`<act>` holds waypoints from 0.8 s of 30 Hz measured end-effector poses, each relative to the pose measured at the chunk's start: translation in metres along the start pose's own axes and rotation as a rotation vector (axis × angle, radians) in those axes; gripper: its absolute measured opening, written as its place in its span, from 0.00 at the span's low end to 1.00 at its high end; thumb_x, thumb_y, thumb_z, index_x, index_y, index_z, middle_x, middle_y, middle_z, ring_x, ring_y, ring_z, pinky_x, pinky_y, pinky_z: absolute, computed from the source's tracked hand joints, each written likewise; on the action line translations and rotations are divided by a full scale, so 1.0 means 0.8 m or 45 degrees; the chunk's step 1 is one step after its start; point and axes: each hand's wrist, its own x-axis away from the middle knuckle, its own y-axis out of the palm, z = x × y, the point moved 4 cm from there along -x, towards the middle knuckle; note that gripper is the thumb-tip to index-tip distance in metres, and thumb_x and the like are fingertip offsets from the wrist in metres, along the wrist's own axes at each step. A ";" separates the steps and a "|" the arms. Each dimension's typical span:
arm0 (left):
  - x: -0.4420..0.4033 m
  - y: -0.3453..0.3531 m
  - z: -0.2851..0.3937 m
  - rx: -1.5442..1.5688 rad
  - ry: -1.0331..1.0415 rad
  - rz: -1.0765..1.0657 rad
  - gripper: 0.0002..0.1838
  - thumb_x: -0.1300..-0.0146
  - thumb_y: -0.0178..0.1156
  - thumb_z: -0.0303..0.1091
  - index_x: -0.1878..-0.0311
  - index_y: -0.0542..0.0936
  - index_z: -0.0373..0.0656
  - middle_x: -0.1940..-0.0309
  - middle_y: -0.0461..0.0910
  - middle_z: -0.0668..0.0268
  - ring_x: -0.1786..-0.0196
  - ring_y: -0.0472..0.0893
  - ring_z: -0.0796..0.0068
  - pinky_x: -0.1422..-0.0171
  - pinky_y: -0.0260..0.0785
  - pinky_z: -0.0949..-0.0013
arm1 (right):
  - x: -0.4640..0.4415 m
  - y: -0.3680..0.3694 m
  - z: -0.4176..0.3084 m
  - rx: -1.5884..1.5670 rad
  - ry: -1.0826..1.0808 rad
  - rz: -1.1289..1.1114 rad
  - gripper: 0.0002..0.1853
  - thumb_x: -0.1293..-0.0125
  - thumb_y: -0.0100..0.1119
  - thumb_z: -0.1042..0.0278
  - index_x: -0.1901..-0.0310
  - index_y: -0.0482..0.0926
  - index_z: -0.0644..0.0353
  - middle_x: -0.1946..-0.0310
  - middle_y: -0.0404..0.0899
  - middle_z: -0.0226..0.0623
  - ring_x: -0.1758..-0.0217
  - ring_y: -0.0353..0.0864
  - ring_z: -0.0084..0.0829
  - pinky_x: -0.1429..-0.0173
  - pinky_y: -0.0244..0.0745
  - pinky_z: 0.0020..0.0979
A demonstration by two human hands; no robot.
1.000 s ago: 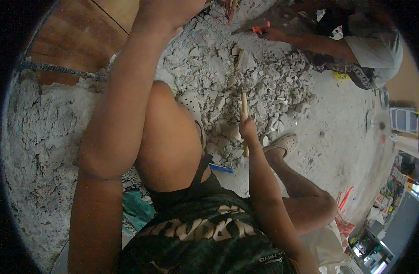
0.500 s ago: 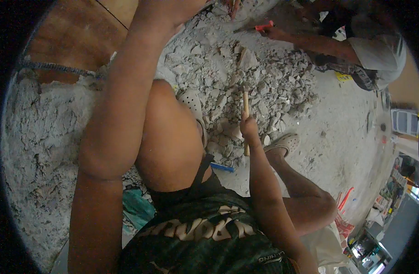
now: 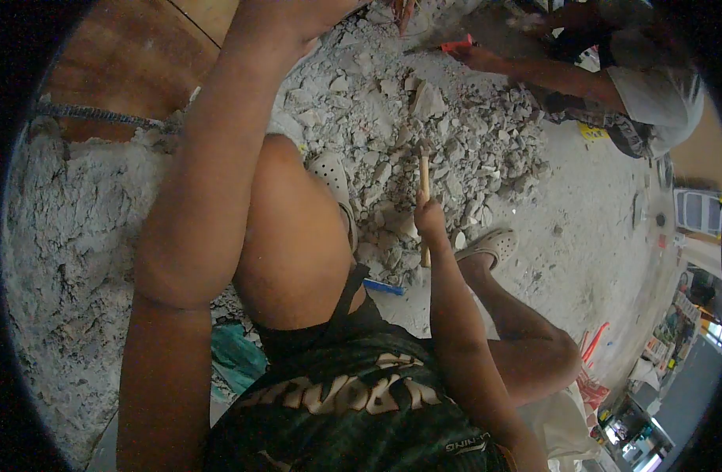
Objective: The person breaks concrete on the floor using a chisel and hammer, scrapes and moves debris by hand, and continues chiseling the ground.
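Note:
My right hand (image 3: 429,219) is closed around the pale wooden handle of a hammer (image 3: 424,175). The hammer's head points away from me, over a heap of broken concrete rubble (image 3: 447,126). Raised across the left side is my left arm, with my left hand (image 3: 317,17) at the top edge of the view. Its fingers are cut off by the frame, so what they hold, if anything, is hidden. Gravel lies on the floor below that hand.
At the upper right a co-worker's hand (image 3: 479,57) grips a red-handled tool (image 3: 457,46). A rough, chipped wall (image 3: 85,236) and a brown wooden panel (image 3: 132,63) stand on my left. A blue strip (image 3: 384,288) lies between my legs. Clutter lines the lower right.
The co-worker's arm and red-handled tool have shifted slightly, and their other hand now shows as a blur. My right hand and the hammer have hardly moved.

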 end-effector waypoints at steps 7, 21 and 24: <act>0.000 0.000 0.002 0.003 -0.049 -0.028 0.12 0.31 0.57 0.38 0.51 0.76 0.42 0.56 0.78 0.60 0.52 0.78 0.62 0.49 0.73 0.56 | 0.003 -0.008 -0.008 0.014 0.046 -0.047 0.30 0.27 0.43 0.43 0.63 0.77 0.70 0.70 0.79 0.63 0.64 0.82 0.59 0.61 0.75 0.50; -0.001 0.000 0.000 -0.126 -0.056 -0.066 0.12 0.31 0.57 0.39 0.51 0.77 0.41 0.56 0.78 0.59 0.52 0.78 0.60 0.49 0.73 0.55 | 0.005 -0.017 -0.017 -0.013 0.101 -0.079 0.34 0.28 0.42 0.39 0.67 0.75 0.71 0.69 0.79 0.65 0.61 0.80 0.63 0.54 0.75 0.52; 0.000 0.000 -0.001 -0.042 -0.018 -0.001 0.13 0.32 0.58 0.39 0.51 0.77 0.41 0.55 0.78 0.59 0.51 0.78 0.61 0.48 0.73 0.55 | 0.007 -0.022 -0.023 0.020 0.099 -0.094 0.34 0.28 0.42 0.39 0.66 0.76 0.71 0.68 0.79 0.65 0.60 0.80 0.63 0.54 0.75 0.52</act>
